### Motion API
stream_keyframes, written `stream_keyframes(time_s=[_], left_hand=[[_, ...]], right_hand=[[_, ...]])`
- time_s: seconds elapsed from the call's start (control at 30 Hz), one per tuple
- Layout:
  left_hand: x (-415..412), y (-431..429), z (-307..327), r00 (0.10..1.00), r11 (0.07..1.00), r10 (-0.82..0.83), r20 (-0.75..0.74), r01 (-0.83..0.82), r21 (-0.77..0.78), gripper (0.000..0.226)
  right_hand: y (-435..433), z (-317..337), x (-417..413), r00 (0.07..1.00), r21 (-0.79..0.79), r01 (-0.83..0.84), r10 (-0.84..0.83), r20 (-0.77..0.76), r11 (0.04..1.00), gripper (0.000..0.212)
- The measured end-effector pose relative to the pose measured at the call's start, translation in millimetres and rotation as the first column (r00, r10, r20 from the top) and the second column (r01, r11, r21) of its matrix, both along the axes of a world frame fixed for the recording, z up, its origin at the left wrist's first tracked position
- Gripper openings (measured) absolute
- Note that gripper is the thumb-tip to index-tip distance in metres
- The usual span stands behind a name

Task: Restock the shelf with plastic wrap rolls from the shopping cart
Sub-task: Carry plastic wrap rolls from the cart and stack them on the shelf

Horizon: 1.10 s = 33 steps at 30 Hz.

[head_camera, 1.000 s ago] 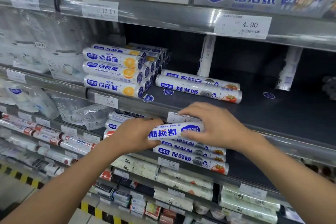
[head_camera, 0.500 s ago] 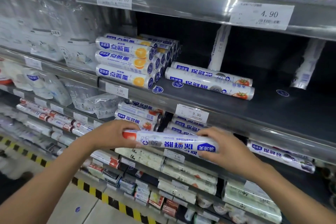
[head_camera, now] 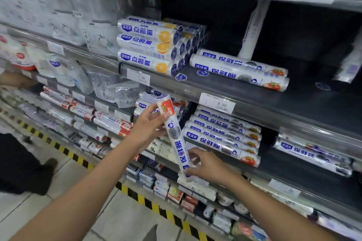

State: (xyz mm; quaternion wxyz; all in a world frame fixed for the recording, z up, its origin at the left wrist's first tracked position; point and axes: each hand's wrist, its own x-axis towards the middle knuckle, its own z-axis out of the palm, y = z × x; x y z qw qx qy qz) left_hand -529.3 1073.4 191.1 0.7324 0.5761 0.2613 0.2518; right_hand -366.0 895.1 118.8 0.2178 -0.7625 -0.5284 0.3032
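Plastic wrap roll: hangs in the air in front of the shelf, tilted steeply, tomato end up and away, blue-lettered end down and near. Touches no board and no other roll, so counts as not yet stocked. Gripped on the upper half by left hand, fingers curled round the tube, thumb side toward the tomato picture. Pinched at the lower end by right hand, fingertips closed lightly on the tube, other fingers half bent. Looks like 1 roll in the middle of being turned, probably to bring the print the right way before laying it flat. Already on the boards: stack of tomato rolls just behind the held roll, under price tag marked 9.90; 2 tomato rolls 1 level higher; block of orange-label rolls to their left. Impossible to say which of them came out of the cart. Left to do, by judgement: lay this roll on or beside a matching stack, then fill the bare dark board to the right of the 2 upper rolls, with much free room there. Shopping cart out of view, so cannot tell the number of rolls waiting in it.
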Motion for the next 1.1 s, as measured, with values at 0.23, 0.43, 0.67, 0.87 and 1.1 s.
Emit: stream_keyframes(time_s=[0.23, 0.43, 0.67, 0.87, 1.1], left_hand=[[0, -17, -16, 0.884, 0.756, -0.175, -0.433, 0.403, 0.517, 0.047], [21, -33, -39, 0.835, 0.594, -0.218, -0.506, 0.525, 0.610, 0.053], [30, -32, -53, 0.687, 0.234, 0.080, -0.722, 0.691, 0.684, 0.069], [61, -36, -59, 0.774, 0.059, 0.200, -0.601, 0.603, 0.796, 0.053], [117, -39, -56, 0.853, -0.109, 0.197, -0.483, 0.509, 0.854, 0.060]], right_hand=[[-7, 32, 12, 0.913, 0.260, 0.235, -0.121, -0.390, 0.936, 0.072], [-17, 23, 18, 0.841, 0.287, 0.354, -0.169, -0.513, 0.890, 0.024], [-61, 19, 50, 0.595, 0.151, 0.659, -0.388, -0.704, 0.737, 0.028], [-106, 5, 92, 0.856, 0.238, 0.517, -0.490, -0.166, 0.822, 0.034], [-97, 11, 113, 0.677, 0.210, 0.126, -0.238, 0.697, 0.970, 0.055]])
